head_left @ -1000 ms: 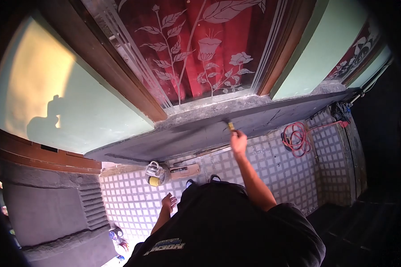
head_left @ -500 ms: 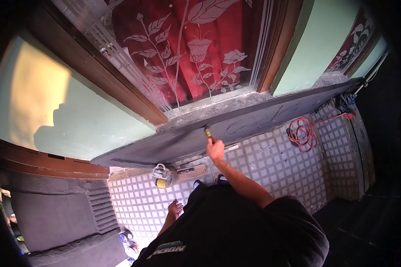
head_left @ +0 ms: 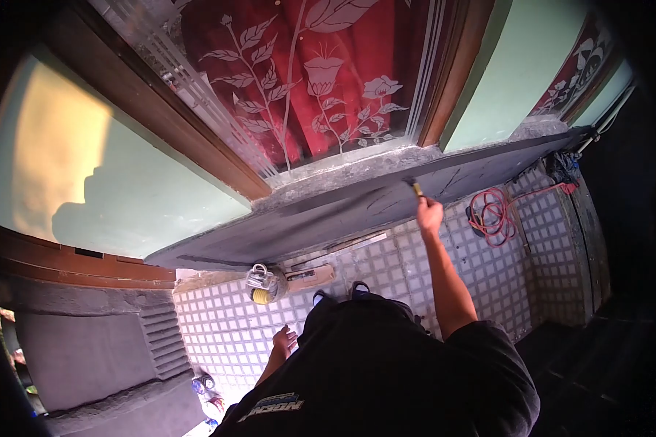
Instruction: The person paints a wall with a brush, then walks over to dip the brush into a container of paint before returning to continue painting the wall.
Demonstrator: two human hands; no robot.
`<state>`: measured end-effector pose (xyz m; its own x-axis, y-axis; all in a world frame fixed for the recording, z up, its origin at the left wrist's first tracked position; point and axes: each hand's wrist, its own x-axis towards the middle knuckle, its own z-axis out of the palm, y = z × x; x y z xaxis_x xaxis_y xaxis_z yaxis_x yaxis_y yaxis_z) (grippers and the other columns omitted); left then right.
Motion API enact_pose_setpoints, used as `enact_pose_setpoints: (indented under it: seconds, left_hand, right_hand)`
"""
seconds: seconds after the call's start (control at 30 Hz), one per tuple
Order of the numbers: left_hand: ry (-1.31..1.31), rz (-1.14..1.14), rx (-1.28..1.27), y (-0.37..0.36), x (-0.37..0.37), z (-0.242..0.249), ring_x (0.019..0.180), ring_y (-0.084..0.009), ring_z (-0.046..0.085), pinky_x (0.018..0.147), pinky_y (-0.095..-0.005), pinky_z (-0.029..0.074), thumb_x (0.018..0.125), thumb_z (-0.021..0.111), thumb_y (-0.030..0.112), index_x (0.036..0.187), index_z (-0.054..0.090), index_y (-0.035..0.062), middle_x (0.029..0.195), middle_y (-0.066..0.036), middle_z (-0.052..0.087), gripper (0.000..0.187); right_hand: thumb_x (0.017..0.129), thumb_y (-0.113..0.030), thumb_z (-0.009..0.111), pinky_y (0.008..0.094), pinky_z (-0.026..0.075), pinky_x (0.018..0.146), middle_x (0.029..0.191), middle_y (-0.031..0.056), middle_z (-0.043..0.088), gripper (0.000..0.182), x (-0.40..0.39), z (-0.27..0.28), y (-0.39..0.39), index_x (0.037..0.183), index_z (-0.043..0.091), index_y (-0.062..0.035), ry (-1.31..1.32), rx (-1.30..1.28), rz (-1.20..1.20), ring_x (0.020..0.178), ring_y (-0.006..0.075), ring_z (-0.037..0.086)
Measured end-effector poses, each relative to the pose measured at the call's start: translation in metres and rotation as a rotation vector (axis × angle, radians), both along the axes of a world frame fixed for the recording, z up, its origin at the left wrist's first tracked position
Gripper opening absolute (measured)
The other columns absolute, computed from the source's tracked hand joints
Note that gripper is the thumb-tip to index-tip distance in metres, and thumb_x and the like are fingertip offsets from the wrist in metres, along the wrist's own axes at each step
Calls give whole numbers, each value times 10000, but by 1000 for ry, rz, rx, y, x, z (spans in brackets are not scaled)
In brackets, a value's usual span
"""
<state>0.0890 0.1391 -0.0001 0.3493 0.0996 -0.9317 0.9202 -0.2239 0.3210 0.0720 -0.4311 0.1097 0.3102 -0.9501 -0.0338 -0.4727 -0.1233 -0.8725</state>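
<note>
My right hand (head_left: 430, 214) is closed round the handle of a paintbrush (head_left: 417, 189). Its dark bristles touch, or nearly touch, the grey lower wall (head_left: 321, 223) just under the window ledge. A darker streak runs along that wall to the left of the brush. Low beside my body hangs my left hand (head_left: 285, 340), holding nothing, its fingers loosely apart above the tiled floor.
A clear pail (head_left: 260, 277) with a yellow roll (head_left: 261, 296) stands by the wall, beside a flat board (head_left: 310, 279). Coiled red cable (head_left: 494, 217) lies farther right on the checkered floor (head_left: 233, 328). Above is a window with red curtains (head_left: 299, 80).
My right hand has moved to the right and slightly up along the wall with the paintbrush. My left hand stays low at my side.
</note>
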Motion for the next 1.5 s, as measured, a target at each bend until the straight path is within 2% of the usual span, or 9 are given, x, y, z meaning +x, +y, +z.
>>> enact_pose_setpoints:
  seconds: [0.03,0.13,0.47,0.63,0.83,1.13,1.33,1.4,1.5]
  left_hand:
    - [0,-20,23,0,-1,4,965,-199,554,766,-346,408,873,457,381,1166,462,116,1071,-79,581,395]
    - [-50,-55,44,-3,-5,14,954,-199,551,759,-352,411,871,461,366,1165,466,127,1068,-84,581,379]
    - [-15,-5,-20,-5,28,-12,965,-201,565,769,-344,417,868,465,376,1170,462,115,1068,-68,580,399]
    - [-93,-49,-26,-21,30,20,948,-191,570,769,-344,416,872,460,391,1172,458,106,1078,-70,575,414]
    - [-21,20,1,-2,4,4,916,-195,572,769,-339,417,872,467,396,1151,480,118,1058,-71,575,394]
    - [-34,-60,-1,-3,9,-24,899,-217,572,775,-363,431,863,479,405,1160,480,104,1031,-79,586,423]
    - [-40,-42,-56,-7,29,-27,915,-220,561,776,-377,429,863,476,401,1170,471,81,1043,-94,577,444]
    - [-104,-116,-56,-30,47,1,915,-197,560,751,-344,413,865,475,399,1173,451,77,1067,-94,569,447]
    - [-189,-152,-102,-41,63,14,944,-198,555,756,-348,400,870,462,399,1187,438,82,1095,-90,557,450]
  right_hand:
    - [792,-232,532,364,477,647,780,197,638,276,-4,1,-11,930,654,-26,0,-53,-123,718,290,643]
    - [796,-237,505,393,466,623,740,198,625,281,-1,21,-11,893,652,-18,-32,-122,-370,686,329,627]
    - [772,-228,530,373,478,625,709,224,591,254,75,5,172,808,642,-3,-115,178,267,689,357,614]
    - [769,-226,545,357,478,608,698,206,596,226,68,14,149,873,657,-60,-138,58,597,665,294,634]
    - [772,-215,573,309,453,557,613,127,611,253,9,28,5,887,647,-2,-65,10,264,600,82,533]
    - [774,-309,588,399,479,656,757,233,615,330,1,35,-22,851,659,5,51,-88,-217,751,354,625]
    - [744,-239,568,359,479,696,759,212,615,257,34,45,78,908,659,-62,-24,14,300,761,324,627]
    - [754,-198,563,299,478,643,722,192,627,239,25,44,70,916,658,-50,-55,-24,305,676,189,636]
    - [751,-221,573,339,479,643,710,189,627,244,2,33,21,880,665,-35,-113,-29,144,688,237,645]
